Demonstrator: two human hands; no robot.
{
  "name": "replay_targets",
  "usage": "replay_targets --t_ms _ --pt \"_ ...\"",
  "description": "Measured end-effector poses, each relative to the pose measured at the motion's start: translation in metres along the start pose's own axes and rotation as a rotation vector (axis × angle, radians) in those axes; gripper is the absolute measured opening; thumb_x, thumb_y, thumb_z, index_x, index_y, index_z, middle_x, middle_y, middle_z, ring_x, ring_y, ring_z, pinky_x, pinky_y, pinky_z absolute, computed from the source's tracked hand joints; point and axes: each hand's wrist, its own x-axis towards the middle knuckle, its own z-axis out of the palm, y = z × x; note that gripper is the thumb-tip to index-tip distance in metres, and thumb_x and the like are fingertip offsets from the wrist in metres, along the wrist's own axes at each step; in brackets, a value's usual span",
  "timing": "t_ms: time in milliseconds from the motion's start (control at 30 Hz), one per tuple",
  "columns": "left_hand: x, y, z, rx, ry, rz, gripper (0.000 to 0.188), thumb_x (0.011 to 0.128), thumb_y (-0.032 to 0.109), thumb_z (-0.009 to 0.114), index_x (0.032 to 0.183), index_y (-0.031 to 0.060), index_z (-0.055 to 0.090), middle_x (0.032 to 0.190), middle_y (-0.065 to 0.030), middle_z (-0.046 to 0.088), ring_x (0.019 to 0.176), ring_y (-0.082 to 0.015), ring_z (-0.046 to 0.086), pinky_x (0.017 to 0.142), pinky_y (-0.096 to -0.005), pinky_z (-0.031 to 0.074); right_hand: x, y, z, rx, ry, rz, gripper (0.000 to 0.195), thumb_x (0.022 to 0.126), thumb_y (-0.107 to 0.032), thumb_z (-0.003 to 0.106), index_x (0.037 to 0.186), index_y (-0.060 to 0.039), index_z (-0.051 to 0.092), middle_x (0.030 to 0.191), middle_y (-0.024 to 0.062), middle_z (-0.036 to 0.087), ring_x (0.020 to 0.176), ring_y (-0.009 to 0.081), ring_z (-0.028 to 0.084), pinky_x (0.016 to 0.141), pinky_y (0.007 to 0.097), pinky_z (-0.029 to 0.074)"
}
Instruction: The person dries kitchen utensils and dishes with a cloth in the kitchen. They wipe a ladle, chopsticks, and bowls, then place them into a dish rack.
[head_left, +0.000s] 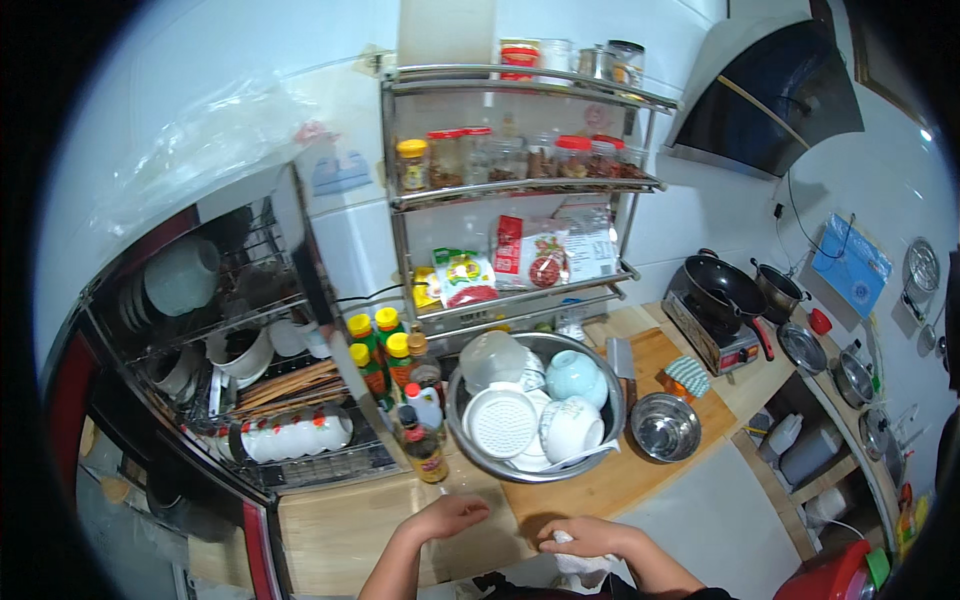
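Note:
My right hand (589, 538) grips a white cloth (581, 564) at the front edge of the wooden counter. My left hand (453, 516) hovers over the counter to the left, fingers curled, with nothing seen in it. Beyond both hands stands a large metal basin (616, 420) piled with dishes: a white perforated tray (502, 420), a light blue bowl (576, 379), a white patterned bowl (572, 430) and a translucent container (493, 361). To its right, a small metal bowl (665, 427) sits on a wooden cutting board (637, 476), near a cleaver (622, 360).
Sauce bottles (424, 448) stand left of the basin, beside an open dish cabinet (330, 476). A metal rack (525, 184) with jars and packets rises behind. A wok (724, 289) rests on a portable stove (724, 356) at right; a red bin (829, 577) is lower right.

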Motion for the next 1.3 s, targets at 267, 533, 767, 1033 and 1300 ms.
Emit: replay_targets --t_ms 267,533,767,1033,1300 --pt "0.083 0.002 0.065 -0.366 0.244 0.029 0.021 0.087 0.016 0.05 0.097 -0.0017 0.056 0.082 -0.0048 0.06 0.071 -0.009 0.054 0.063 -0.0224 0.045 -0.079 0.101 -0.011 0.261 0.095 0.15 0.044 0.085 -0.043 0.047 0.101 -0.0034 0.056 0.095 0.0145 0.06 0.091 0.0249 0.055 0.08 0.032 0.041" --pt "0.134 0.019 0.101 -0.318 0.408 0.015 0.02 0.084 0.014 0.054 0.097 -0.0002 0.058 0.075 -0.0049 0.058 0.064 -0.0078 0.05 0.059 -0.0219 0.042 -0.069 0.16 -0.031 0.416 0.177 0.181 0.036 0.088 -0.035 0.045 0.097 -0.0031 0.059 0.088 0.0063 0.061 0.083 0.0136 0.053 0.075 0.0271 0.042" --pt "0.17 0.044 0.101 0.268 0.524 0.089 0.024 0.077 0.017 0.055 0.097 0.0041 0.058 0.095 -0.0133 0.057 0.087 -0.0308 0.054 0.075 -0.0379 0.043 -0.039 0.169 -0.046 0.468 0.428 0.16 0.036 0.085 -0.036 0.05 0.085 -0.0017 0.058 0.071 0.0054 0.057 0.07 0.0122 0.051 0.065 0.0271 0.042" --pt "0.192 0.05 0.109 0.445 0.477 0.243 0.027 0.075 0.016 0.056 0.1 0.0042 0.054 0.096 -0.0146 0.056 0.09 -0.0325 0.052 0.077 -0.0403 0.043 -0.049 0.266 -0.046 1.284 0.797 0.505 0.037 0.081 -0.034 0.058 0.093 0.0003 0.056 0.084 0.0119 0.06 0.067 0.0229 0.059 0.058 0.0352 0.048" --pt "0.197 0.063 0.112 0.457 0.565 0.431 0.019 0.074 0.012 0.056 0.091 0.0047 0.054 0.087 -0.0124 0.056 0.079 -0.0314 0.052 0.068 -0.0411 0.042 -0.035 0.363 -0.059 1.532 1.205 0.474 0.022 0.076 -0.012 0.056 0.088 0.0065 0.054 0.077 0.0142 0.058 0.065 0.0269 0.059 0.058 0.0387 0.049"
